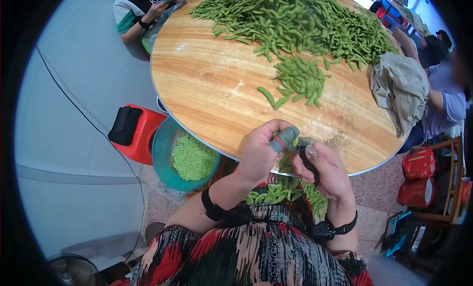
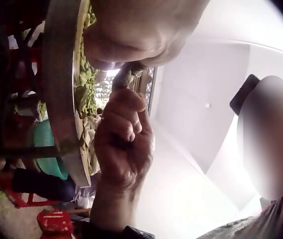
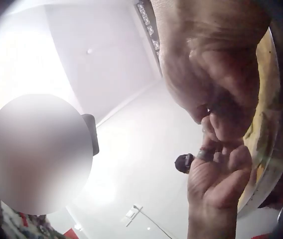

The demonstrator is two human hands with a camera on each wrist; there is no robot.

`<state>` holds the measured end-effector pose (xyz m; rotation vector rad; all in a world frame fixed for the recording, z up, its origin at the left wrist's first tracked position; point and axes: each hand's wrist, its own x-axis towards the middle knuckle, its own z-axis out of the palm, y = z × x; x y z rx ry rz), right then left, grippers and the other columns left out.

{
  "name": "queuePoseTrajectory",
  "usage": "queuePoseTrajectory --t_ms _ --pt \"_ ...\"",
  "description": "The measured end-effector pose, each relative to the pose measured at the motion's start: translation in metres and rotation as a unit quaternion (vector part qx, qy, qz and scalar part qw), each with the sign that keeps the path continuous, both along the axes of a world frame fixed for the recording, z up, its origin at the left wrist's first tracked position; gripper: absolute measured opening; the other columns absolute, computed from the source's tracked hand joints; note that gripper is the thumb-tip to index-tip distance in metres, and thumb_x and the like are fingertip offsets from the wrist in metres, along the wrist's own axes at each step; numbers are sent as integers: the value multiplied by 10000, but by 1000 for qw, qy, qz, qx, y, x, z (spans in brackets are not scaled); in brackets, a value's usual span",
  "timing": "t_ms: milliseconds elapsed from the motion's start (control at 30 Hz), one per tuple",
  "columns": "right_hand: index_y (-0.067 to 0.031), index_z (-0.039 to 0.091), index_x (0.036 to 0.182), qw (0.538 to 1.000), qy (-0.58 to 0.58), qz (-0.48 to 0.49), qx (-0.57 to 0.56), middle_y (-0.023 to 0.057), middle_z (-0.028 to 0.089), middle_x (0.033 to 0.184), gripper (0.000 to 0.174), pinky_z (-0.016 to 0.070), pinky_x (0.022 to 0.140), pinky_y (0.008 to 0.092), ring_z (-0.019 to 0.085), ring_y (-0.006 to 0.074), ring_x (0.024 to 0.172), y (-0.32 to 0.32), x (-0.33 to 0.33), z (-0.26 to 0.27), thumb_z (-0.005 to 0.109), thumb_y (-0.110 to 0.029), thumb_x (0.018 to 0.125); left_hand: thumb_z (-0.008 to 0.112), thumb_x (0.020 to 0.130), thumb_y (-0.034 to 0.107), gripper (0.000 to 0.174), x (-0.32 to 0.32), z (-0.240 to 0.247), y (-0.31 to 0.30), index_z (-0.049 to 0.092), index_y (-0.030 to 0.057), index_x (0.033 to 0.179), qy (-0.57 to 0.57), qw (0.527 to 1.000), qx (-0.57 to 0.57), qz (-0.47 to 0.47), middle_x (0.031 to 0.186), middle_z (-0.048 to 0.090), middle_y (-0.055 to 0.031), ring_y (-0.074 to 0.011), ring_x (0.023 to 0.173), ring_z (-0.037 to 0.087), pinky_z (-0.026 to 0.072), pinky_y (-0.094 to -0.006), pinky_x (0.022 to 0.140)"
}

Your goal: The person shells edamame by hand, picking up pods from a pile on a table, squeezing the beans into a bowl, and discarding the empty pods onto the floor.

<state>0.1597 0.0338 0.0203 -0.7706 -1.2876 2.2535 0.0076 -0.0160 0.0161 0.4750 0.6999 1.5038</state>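
Note:
My left hand (image 1: pixel 260 155), its thumb in a grey-green cover with a red band, pinches a green pod (image 1: pixel 295 141) over the round table's near edge. Meeting it from the other side, my right hand (image 1: pixel 329 169) has curled fingers, a dark band round one, and pinches at the pod; the fingers hide most of it. In the left wrist view, my left hand (image 2: pixel 141 32) is close above my right hand (image 2: pixel 124 149). The right wrist view shows my right hand (image 3: pixel 211 69) touching my left hand (image 3: pixel 216 179) at the fingertips.
A large heap of pods (image 1: pixel 295 20) and a smaller pile (image 1: pixel 301 79) lie on the wooden table (image 1: pixel 207 89). A teal basin of shelled beans (image 1: pixel 196 158) stands at left by a red stool (image 1: pixel 148 133). More pods (image 1: pixel 276 192) rest on my lap. A cloth (image 1: pixel 401 86) drapes the right edge.

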Motion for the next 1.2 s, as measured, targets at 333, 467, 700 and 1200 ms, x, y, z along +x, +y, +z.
queuePoseTrajectory --t_ms 333,467,700,1200 --pt "-35 501 952 976 113 4 -187 28 498 651 139 242 374 150 311 24 427 -3 9 0 416 -145 941 566 851 96 97 4 -15 3 556 20 911 45 994 78 -55 844 561 -9 -76 708 543 426 -188 613" --pt "-42 489 986 957 136 14 -255 57 506 649 129 252 357 142 317 29 412 -5 9 -2 429 -145 936 570 864 145 115 -5 -17 4 558 34 890 -6 985 126 -116 859 564 -6 -71 773 547 441 -184 645" --pt "-15 473 973 971 126 9 -201 70 519 663 154 251 353 146 333 33 415 -11 -6 0 425 -157 939 540 884 159 129 -6 -20 -4 550 30 886 -37 992 75 -98 814 563 -15 -86 685 566 441 -188 594" --pt "-32 496 989 954 124 18 -271 59 519 653 133 277 368 153 352 33 418 -11 -19 -13 454 -138 920 551 869 166 142 -29 -26 -7 531 30 907 -49 991 56 -114 825 531 -14 -61 733 511 410 -184 646"
